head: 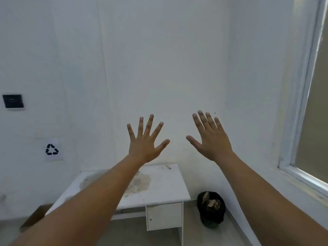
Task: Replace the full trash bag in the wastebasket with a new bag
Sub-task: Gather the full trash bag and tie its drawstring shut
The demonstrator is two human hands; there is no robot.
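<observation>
A small wastebasket (210,209) stands on the floor right of a white desk, lined with a black trash bag (202,201) that holds brownish scraps up to the rim. My left hand (144,141) and my right hand (210,137) are both raised in front of the white wall, backs toward me, fingers spread and straight, holding nothing. Both hands are well above and away from the wastebasket. No new bag is in sight.
A stained white desk (159,185) with a small cabinet door stands against the wall. A recycling sign (52,149) and a dark wall plate (13,101) are at the left. A window frame (301,167) runs along the right. A brown board lies on the floor at the lower left.
</observation>
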